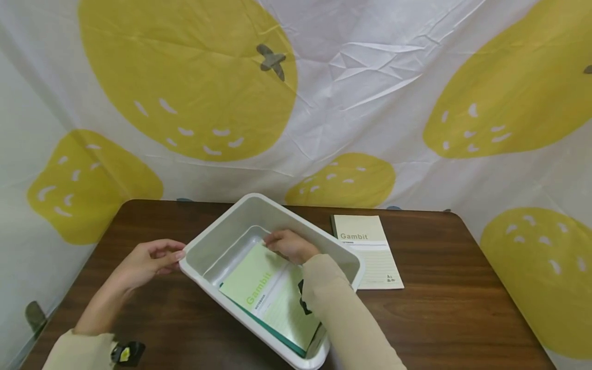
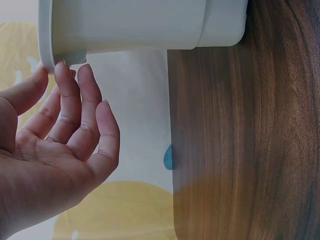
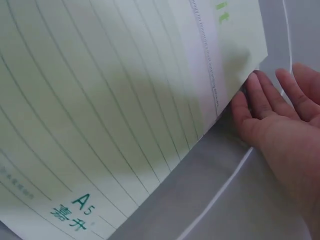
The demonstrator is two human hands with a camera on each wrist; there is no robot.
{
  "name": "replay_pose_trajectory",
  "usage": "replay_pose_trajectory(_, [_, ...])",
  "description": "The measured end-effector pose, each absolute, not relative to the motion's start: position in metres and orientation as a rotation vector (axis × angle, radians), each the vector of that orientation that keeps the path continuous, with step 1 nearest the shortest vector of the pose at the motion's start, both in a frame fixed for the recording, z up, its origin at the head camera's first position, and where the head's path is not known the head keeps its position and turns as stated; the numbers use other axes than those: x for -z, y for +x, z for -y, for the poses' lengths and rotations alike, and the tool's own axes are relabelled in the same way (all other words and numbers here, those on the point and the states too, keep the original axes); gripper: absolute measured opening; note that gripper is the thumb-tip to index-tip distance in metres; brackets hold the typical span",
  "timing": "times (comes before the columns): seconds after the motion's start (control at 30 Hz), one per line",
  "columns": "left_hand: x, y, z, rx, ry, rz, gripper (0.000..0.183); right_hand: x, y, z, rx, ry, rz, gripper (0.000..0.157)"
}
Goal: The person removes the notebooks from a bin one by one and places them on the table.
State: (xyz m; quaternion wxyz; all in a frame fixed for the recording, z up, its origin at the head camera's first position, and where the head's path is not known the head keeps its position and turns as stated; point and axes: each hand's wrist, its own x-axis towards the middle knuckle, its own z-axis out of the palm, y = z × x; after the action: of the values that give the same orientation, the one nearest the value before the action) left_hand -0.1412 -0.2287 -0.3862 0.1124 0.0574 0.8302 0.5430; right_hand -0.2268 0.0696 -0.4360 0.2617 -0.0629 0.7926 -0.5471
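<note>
A light grey plastic basin sits at an angle on the table. My left hand pinches its left corner at the rim between thumb and fingertips, clear in the left wrist view. Inside lies a pale green Gambit notebook with a dark green edge under its cover. My right hand reaches into the basin, fingers at the notebook's far right edge. In the right wrist view, the fingertips touch that edge, and the thumb is not gripping the cover.
A cream Gambit notebook lies on the brown wooden table, right of the basin and partly hidden by it. A white curtain with yellow fruit prints hangs behind the table and along its sides.
</note>
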Motion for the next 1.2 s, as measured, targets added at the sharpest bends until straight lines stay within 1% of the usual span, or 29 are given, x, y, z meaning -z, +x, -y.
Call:
replay_pose_trajectory(0.27, [0.385,-0.141,0.228,-1.580,0.157,-2.440,0.045,0.433,-0.227,-0.068,1.499,-0.205,-2.151,0.035])
replay_pose_trajectory(0.53, [0.385,-0.142,0.229,-1.581,0.147,-2.436,0.044,0.425,-0.228,-0.062,1.523,-0.188,-2.246,0.030])
replay_pose_trajectory(0.73, [0.384,-0.142,0.229,-1.591,0.139,-2.421,0.045,0.407,-0.226,-0.055,1.496,-0.145,-2.367,0.025])
replay_pose_trajectory(0.93, [0.385,-0.142,0.229,-1.603,0.150,-2.425,0.044,0.390,-0.227,-0.055,1.508,-0.152,-2.346,0.031])
replay_pose_trajectory(1.2, [0.386,-0.141,0.228,-1.579,0.138,-2.442,0.045,0.364,-0.222,-0.064,1.551,-0.223,-2.349,0.034])
